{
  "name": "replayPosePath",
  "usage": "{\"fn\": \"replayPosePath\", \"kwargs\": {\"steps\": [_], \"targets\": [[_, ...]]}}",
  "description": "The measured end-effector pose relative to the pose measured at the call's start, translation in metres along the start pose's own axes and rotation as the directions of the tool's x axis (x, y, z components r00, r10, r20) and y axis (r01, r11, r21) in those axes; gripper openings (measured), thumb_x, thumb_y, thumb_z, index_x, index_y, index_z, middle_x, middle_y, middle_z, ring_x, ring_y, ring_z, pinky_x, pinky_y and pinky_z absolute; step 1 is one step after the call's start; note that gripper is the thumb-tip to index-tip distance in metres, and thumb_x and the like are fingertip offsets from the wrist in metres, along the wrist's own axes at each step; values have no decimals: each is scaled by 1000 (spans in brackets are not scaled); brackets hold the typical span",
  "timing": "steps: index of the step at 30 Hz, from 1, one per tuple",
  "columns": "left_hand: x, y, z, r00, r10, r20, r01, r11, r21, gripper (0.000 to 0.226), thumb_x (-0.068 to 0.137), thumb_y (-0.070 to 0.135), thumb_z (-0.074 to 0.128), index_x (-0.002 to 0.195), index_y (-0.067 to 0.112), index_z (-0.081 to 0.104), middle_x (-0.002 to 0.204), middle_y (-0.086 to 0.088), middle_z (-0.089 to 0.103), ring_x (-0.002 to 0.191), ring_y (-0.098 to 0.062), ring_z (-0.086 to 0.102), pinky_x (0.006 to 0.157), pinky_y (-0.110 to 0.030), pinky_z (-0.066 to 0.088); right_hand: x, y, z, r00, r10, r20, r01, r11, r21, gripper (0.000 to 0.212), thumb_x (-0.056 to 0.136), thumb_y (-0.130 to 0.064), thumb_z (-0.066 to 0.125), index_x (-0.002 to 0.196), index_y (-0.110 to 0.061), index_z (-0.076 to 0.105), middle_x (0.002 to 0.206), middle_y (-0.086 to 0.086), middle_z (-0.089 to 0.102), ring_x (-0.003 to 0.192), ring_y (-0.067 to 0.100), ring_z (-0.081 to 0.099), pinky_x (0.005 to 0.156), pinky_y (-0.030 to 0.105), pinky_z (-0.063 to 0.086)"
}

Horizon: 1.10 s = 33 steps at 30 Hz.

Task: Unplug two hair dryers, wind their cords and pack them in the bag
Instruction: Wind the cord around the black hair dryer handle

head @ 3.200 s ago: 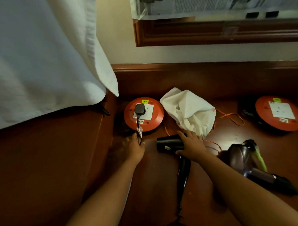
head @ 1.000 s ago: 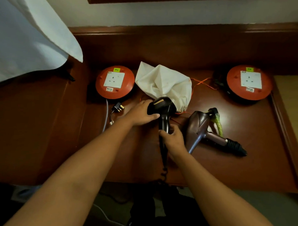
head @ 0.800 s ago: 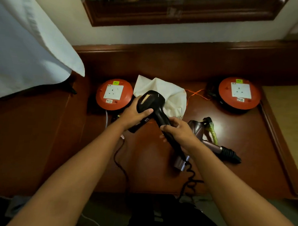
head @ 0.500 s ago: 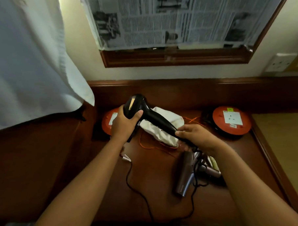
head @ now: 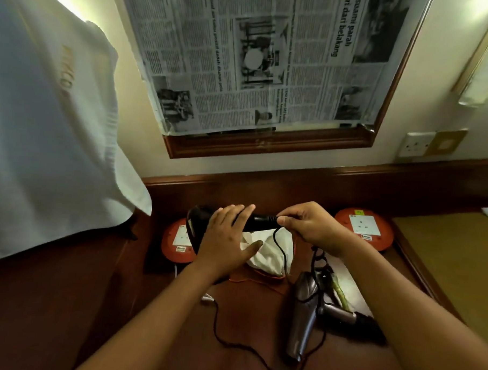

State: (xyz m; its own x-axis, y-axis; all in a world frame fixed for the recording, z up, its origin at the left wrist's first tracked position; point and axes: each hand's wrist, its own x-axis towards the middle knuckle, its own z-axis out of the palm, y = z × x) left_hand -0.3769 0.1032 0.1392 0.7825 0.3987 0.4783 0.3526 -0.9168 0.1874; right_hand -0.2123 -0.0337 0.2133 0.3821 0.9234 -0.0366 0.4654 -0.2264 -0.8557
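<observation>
While the black dryer (head: 205, 219) hangs above the white bag (head: 270, 250), the left hand (head: 226, 240) covers most of its body, fingers spread straight along it. The right hand (head: 311, 227) pinches its cord (head: 280, 248) at the handle end. The brown dryer (head: 304, 313) lies on the desk (head: 245, 310); its plug is out of sight.

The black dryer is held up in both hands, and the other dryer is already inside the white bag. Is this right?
Not quite. The head view shows both hands, left and right, on the black dryer, but the other dryer lies on the desk beside the white bag, not inside.
</observation>
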Motion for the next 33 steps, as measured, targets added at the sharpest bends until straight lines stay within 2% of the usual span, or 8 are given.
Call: {"fn": "replayPosePath", "kwargs": {"steps": [5,10,13,20,26,29,31,33], "targets": [[32,2,-5,998,39,59,-34,996,-83,70,85,73,33,112,15,60,93,-4,64,83,-26,62,73,-38,47,-2,-11,-12,1000,-10,19,8,998,61,18,93,-15,59,99,-4,71,59,1,52,47,4,43,45,15,34],[48,8,-11,994,107,-4,-105,985,134,57,83,67,39,96,16,61,79,-2,60,68,-23,58,59,-33,41,-6,-1,-51,984,98,149,-110,991,77,28,87,-6,64,113,-17,60,74,4,63,52,14,57,46,21,46],[59,11,-16,995,99,11,-99,964,247,54,82,67,39,92,18,60,75,1,59,67,-21,58,58,-30,36,-13,21,-66,977,181,111,-186,982,38,21,87,-13,66,107,-14,59,67,1,59,47,7,53,45,22,43],[74,19,-15,988,17,151,-70,932,355,67,79,71,25,101,18,59,85,-2,60,78,-24,59,65,-32,33,-33,61,-81,986,150,65,-152,988,28,8,92,-27,60,92,-19,63,72,3,60,53,9,52,47,21,41],[79,38,-7,969,-102,224,20,940,341,62,82,74,30,104,21,51,93,0,58,89,-21,57,73,-34,36,-30,67,-75,998,17,-58,-20,999,-47,31,97,-29,51,73,-13,64,64,5,56,58,16,50,56,27,40],[75,46,-3,960,-155,231,67,935,348,79,71,83,8,99,21,48,90,2,57,85,-19,57,73,-32,37,-29,67,-70,989,35,-144,-16,991,135,39,98,-27,48,67,-5,58,58,5,44,52,16,41,49,20,35],[76,51,0,949,-206,241,113,930,349,86,69,89,9,100,21,50,91,2,58,85,-18,57,74,-32,39,-28,69,-67,986,84,-141,-39,955,295,38,98,-22,47,68,-2,57,54,5,40,47,16,37,44,19,31],[80,55,2,932,-252,260,151,923,354,80,73,87,18,102,20,52,93,2,60,87,-18,58,74,-33,40,-25,72,-63,975,123,-184,-67,957,282,35,99,-19,47,72,1,59,53,6,47,46,13,42,45,19,34]]}}
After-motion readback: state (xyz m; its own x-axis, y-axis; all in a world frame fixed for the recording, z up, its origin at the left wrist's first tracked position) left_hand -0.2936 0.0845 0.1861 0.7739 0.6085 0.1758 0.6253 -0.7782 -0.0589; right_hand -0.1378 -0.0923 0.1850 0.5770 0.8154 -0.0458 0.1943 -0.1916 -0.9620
